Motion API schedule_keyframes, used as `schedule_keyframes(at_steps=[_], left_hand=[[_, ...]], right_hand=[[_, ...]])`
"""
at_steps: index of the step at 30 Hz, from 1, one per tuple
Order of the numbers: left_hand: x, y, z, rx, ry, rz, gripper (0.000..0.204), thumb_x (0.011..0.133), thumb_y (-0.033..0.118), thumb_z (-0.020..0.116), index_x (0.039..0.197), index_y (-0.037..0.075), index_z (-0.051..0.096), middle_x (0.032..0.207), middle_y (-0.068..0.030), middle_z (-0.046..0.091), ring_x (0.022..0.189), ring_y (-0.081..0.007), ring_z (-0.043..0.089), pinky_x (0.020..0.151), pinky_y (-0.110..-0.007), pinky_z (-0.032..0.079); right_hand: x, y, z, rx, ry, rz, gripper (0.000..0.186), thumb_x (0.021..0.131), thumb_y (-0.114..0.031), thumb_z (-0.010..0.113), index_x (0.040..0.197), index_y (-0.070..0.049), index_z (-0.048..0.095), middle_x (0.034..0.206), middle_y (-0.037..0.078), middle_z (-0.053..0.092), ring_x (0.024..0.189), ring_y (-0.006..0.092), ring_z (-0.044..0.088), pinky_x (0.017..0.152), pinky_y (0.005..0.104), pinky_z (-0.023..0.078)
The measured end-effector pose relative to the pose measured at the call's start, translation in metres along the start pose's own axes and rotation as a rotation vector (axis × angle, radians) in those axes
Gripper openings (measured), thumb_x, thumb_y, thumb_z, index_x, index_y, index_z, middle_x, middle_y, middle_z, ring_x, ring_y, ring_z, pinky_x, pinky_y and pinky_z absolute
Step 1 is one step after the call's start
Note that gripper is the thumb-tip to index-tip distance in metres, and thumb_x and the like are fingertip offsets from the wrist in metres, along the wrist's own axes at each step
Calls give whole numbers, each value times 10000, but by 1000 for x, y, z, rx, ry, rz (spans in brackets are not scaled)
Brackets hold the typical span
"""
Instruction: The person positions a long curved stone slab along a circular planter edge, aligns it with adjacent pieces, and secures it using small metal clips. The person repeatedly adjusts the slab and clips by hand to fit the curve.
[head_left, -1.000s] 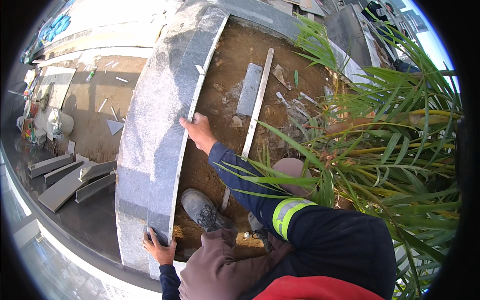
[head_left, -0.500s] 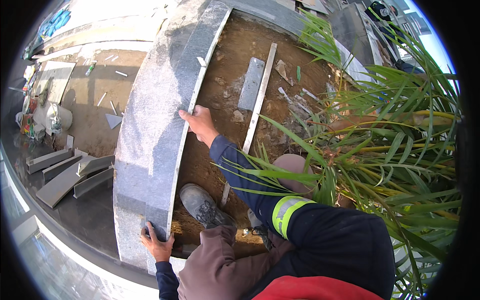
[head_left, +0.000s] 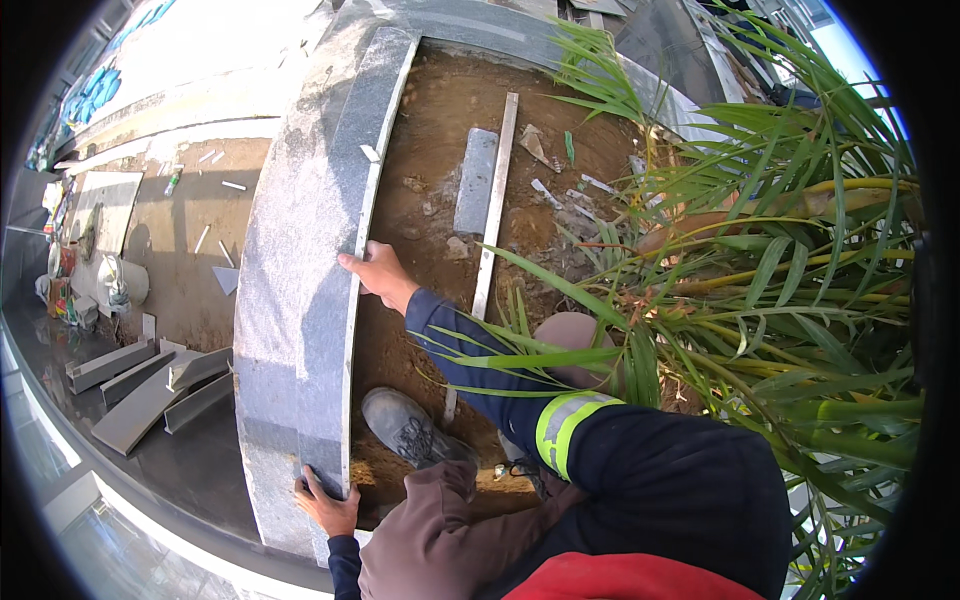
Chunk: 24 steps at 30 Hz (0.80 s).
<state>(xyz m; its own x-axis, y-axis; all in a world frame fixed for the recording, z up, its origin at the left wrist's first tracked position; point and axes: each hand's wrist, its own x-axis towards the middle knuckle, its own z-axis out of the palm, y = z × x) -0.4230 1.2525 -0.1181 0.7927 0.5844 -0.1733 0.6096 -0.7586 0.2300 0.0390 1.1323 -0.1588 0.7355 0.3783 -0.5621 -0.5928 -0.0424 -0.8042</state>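
Note:
A long grey stone slab [head_left: 300, 270] curves up the middle of the view, with a narrow pale strip [head_left: 362, 225] along its right edge. My right hand [head_left: 385, 275] is closed on this edge, thumb over the top; its other fingers are largely hidden. Nearer to me, my left hand [head_left: 328, 508] grips the slab's near end at the same edge, fingers over the top and thumb at the strip. A small dark patch shows beside those fingers. Whether the strip is a separate piece from the slab, I cannot tell.
Brown soil right of the slab holds a grey stone piece [head_left: 476, 180], a long pale bar [head_left: 495, 210] and my shoe [head_left: 400, 420]. Palm fronds [head_left: 790, 270] crowd the right. Left of the slab lie grey angled pieces [head_left: 140, 400] and a white bucket [head_left: 122, 283].
The view has shifted, so the slab and soil sit a little farther left and lower. Both hands keep their places on the slab's edge.

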Motion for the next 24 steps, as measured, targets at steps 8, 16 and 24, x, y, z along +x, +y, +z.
schedule_keyframes(at_steps=[8,16,24], left_hand=[[20,20,-5,-34,44,125,977,758,410,840,1565,104,384,1531,-288,358,1398,-478,358,1139,-624,260],[177,114,-2,-74,173,319,694,917,349,724,1495,62,470,1510,-243,444,1371,-419,439,1147,-574,279],[229,163,21,-82,299,177,591,945,393,667,1416,53,563,1450,-147,516,1334,-358,483,1117,-512,335]], right_hand=[[2,-3,-7,-67,0,-9,431,931,-309,776,1200,3,650,1066,107,707,913,215,689,710,405,588],[5,-16,-7,-129,-63,90,464,948,-319,761,1257,4,637,1174,129,699,1087,279,660,868,506,571],[10,-12,-8,-161,-60,117,491,957,-338,748,1296,-5,625,1230,137,682,1134,300,646,892,516,567]])
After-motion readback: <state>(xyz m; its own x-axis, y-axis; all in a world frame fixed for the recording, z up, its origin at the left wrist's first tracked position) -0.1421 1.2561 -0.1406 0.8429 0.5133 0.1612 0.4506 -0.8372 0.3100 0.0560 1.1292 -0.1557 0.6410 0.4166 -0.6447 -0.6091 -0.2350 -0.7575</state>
